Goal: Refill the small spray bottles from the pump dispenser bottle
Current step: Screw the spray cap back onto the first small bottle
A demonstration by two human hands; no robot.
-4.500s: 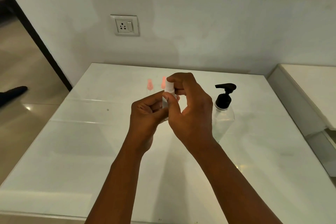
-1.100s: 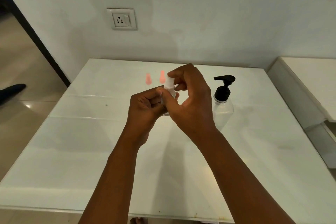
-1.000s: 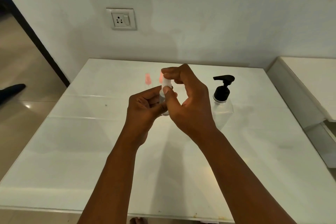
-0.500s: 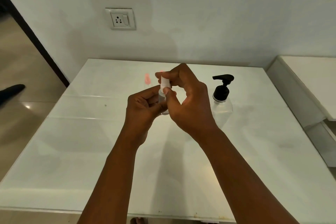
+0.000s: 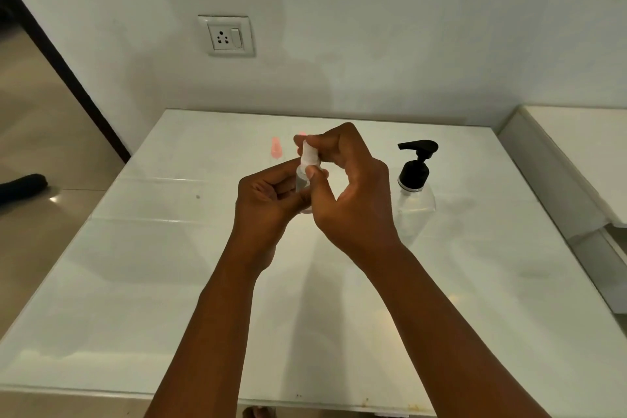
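Above the middle of the white table [image 5: 135, 282], my left hand [image 5: 268, 200] grips the clear body of a small spray bottle [image 5: 301, 180]. My right hand [image 5: 349, 190] pinches its white spray cap [image 5: 309, 157] between thumb and fingers. Behind my hands stands a small bottle with a pink cap [image 5: 276, 149]; a second pink cap [image 5: 302, 135] shows just past my right fingers, mostly hidden. The clear pump dispenser bottle [image 5: 416, 190] with a black pump stands upright to the right of my right hand.
The table stands against a white wall with a socket plate [image 5: 226, 36]. A white counter [image 5: 583, 153] adjoins on the right. A dark doorframe [image 5: 64, 71], open floor and a dark shoe [image 5: 22, 185] lie to the left.
My right fingers have shifted leftward round the white cap while my left hand keeps the bottle steady. The second pink cap is now almost hidden behind my fingers.
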